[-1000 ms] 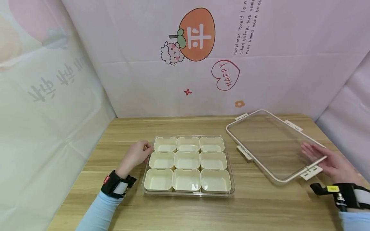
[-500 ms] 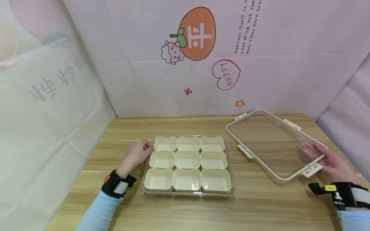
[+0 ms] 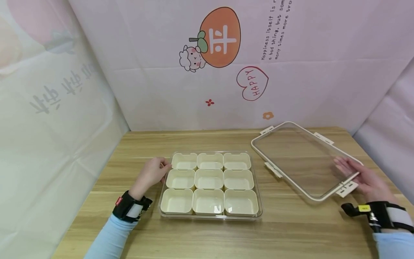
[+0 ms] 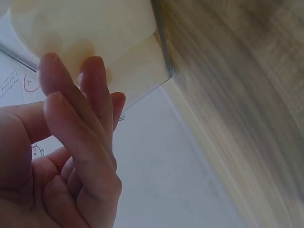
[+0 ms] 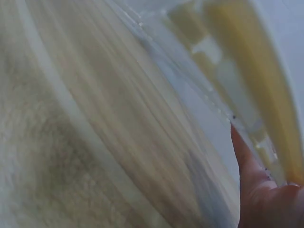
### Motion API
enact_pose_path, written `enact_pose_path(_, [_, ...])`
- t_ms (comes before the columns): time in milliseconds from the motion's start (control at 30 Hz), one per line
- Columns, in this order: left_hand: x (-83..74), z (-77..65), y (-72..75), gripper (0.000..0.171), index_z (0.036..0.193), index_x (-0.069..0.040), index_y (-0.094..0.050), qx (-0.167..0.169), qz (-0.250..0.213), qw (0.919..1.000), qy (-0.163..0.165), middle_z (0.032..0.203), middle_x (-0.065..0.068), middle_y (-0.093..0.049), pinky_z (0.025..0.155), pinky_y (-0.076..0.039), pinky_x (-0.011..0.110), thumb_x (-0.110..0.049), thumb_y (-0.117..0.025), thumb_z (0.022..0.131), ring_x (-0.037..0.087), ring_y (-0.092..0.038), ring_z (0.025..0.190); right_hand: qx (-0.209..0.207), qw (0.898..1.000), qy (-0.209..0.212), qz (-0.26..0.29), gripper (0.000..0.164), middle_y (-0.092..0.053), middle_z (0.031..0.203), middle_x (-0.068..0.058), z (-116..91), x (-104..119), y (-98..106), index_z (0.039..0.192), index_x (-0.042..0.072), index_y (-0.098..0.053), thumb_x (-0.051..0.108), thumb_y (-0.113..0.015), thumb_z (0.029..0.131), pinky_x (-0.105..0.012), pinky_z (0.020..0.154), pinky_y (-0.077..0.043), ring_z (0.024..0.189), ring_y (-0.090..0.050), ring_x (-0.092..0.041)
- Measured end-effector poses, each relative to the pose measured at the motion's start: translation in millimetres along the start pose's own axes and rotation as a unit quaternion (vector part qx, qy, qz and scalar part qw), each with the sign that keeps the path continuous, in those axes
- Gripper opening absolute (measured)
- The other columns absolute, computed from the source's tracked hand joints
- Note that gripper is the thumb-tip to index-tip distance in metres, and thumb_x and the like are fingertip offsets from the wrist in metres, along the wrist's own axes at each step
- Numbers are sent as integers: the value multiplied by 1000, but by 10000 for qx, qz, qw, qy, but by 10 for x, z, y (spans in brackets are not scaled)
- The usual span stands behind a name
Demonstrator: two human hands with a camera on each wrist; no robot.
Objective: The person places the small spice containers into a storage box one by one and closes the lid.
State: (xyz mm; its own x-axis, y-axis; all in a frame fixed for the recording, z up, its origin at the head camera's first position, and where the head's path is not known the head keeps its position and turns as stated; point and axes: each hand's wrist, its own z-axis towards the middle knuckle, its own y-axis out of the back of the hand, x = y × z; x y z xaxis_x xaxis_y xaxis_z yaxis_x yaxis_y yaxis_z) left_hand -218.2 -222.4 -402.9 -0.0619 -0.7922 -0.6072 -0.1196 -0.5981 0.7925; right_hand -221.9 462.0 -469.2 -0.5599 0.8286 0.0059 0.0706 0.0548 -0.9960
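Observation:
A clear plastic box (image 3: 211, 217) holds several cream compartment cups (image 3: 209, 178) in rows. At its left wall is my left hand (image 3: 153, 172). In the left wrist view, the fingertips (image 4: 92, 66) of that hand touch or nearly touch the outside of the box wall, fingers slightly bent. My right hand (image 3: 372, 181) holds a transparent lid (image 3: 300, 158) with a cream rim by its near right corner. Through the clear panel, fingers of the right hand show beneath the lid. The lid is tilted, with cream latches (image 3: 347, 189) along its edges. A blurred cream edge and the thumb appear in the right wrist view.
A wooden table (image 3: 207, 237) lies under everything. Behind it hangs a pale printed cloth (image 3: 155, 97), and further cloth (image 3: 58, 151) closes off the left side. The lid's left corner is close to the box's right back corner.
My right hand has shifted a little to the left and back with the lid, whose near corner has risen slightly in the view. The left hand and the box stay put.

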Motion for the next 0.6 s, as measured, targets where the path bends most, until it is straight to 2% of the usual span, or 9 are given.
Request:
enact_pose_path(367, [-5, -2, -4, 19, 87, -3, -63, 17, -14, 10000, -1, 55, 4, -58, 43, -46, 29, -19, -55, 95, 29, -62, 50, -274, 9987, 384, -195, 52, -54, 117, -39, 49, -21, 12, 110, -17, -56, 22, -21, 104, -39, 111, -30, 118, -52, -47])
enact_pose_path(600, [-4, -3, 25, 19, 88, -3, -62, 55, -88, 9999, 49, 58, 4, -59, 45, -47, 29, -20, -55, 95, 26, -62, 51, -516, 9967, 513, -367, 49, -57, 114, -38, 126, -19, -15, 108, -16, -57, 20, -24, 104, -39, 110, -31, 116, -55, -44])
